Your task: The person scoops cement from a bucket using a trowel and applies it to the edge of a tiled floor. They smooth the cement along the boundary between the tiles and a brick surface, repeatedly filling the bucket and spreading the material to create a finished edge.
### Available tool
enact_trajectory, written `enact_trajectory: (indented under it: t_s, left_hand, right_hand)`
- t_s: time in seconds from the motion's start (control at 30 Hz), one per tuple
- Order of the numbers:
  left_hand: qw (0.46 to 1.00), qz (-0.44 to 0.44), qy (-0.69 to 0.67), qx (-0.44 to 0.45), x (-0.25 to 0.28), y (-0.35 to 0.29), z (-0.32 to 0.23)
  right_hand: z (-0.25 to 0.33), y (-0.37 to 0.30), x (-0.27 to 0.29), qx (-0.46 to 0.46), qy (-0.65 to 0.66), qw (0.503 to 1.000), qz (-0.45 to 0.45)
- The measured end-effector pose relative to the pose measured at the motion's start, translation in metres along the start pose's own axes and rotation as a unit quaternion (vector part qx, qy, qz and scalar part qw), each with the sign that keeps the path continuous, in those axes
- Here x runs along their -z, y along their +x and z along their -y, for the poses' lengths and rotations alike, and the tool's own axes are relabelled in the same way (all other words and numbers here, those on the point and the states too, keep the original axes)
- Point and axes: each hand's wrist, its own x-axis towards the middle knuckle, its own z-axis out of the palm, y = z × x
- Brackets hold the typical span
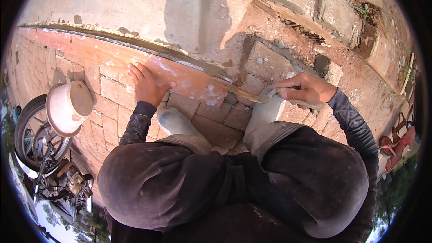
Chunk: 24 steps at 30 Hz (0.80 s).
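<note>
My left hand (147,83) lies with its fingers spread on a long reddish board (184,77), pressing near its lower edge. The board runs along the foot of a pale concrete slab (112,6) and bears white smears. Closed around the grip end of a trowel-like tool is my right hand (310,91). The mud-coloured tool (245,93) points left, its thin tip beside the board's right end. My fingers hide part of its handle. Just below the tool stands my right rubber boot (264,116); the left boot (177,123) is near my left hand.
A whitish bucket (69,108) sits at the left, beside a motorcycle wheel (33,123). Paving bricks (114,92) cover the ground on the left. Broken concrete (335,18) and a hollow lie at the far right. Something red (400,148) is at the right edge.
</note>
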Motion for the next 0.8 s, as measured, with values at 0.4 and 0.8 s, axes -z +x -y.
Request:
enact_trajectory:
  t_s: [0.4,0.8]
  left_hand:
    - [1.0,-0.007,0.006,-0.004,-0.002,0.001,0.0]
    - [1.0,0.002,0.0,0.0,-0.001,0.001,0.0]
  right_hand:
    - [0.007,0.014,-0.003,-0.055,0.185,0.981,0.022]
    - [0.007,0.0,-0.002,-0.077,0.201,0.976,0.021]
